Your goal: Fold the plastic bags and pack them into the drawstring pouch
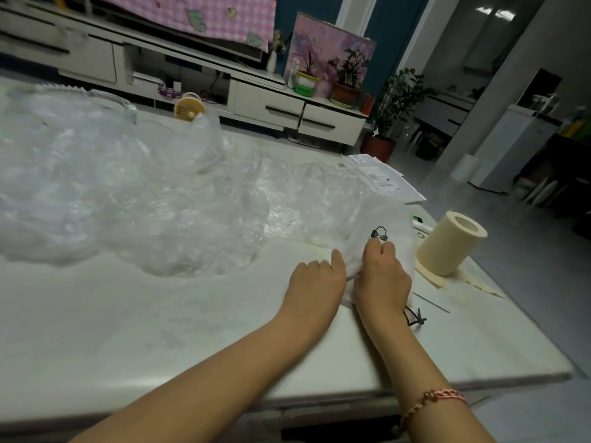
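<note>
Both the left grip (315,276) and the right grip (383,278) were clamped, fingers curled, on the near end of the white drawstring pouch (382,219), which lay on the desk (160,330) between the clear plastic bags (128,193) and a cream roll (446,247).

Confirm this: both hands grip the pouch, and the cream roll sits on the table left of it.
One detail is wrong. The head view shows the cream roll on the table right of the pouch, not left. The left hand and right hand do both grip the pouch.
</note>
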